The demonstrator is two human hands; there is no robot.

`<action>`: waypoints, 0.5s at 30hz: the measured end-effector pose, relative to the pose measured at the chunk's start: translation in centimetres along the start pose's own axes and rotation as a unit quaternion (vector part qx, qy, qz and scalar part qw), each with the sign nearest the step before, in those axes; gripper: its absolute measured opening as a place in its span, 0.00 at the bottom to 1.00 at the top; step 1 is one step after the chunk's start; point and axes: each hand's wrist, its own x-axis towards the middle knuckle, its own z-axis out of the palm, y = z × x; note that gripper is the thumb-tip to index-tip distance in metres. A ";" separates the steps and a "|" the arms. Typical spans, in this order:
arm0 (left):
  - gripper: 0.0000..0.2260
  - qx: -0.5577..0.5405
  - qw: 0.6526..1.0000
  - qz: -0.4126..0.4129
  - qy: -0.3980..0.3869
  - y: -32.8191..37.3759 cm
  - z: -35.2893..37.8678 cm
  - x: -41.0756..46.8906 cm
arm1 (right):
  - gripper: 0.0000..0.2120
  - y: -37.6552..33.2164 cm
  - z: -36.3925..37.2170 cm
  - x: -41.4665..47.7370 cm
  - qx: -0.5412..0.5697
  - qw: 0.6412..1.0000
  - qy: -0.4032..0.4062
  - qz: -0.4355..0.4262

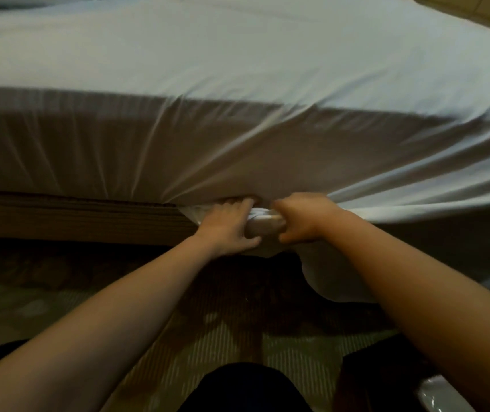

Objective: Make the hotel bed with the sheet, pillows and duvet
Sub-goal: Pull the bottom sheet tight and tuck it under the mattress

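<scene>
Dim warm light, brown ribbed bed base point(74, 218) along the middle left, deep shadow below it, patterned carpet point(59, 292) of pale stripes and brown blotches across the lower frame, beige panelled wall point(475, 10) at upper right, glossy white object point(437, 394) at lower right.

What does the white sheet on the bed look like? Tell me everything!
The sheet is smooth white cloth. It lies flat over the bed's top and hangs down the near side, creases fanning toward its lower edge. On the left it is tucked in above the bed base; on the right it hangs loose. The left hand and right hand grip its bunched edge.
</scene>
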 end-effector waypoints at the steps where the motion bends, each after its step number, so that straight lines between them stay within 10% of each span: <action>1: 0.24 0.016 1.000 -0.004 0.001 0.2 -0.1 0.1 | 0.14 -0.1 -0.5 0.0 -0.042 0.999 -0.006 -0.009; 7: 0.11 0.069 0.993 0.011 0.096 0.7 -0.2 0.5 | 0.11 0.6 -1.4 0.5 -0.187 0.973 0.077 -0.111; 15: 0.10 -0.006 0.999 0.037 0.002 1.9 1.5 3.2 | 0.12 3.4 0.4 0.9 -0.076 0.995 -0.055 0.031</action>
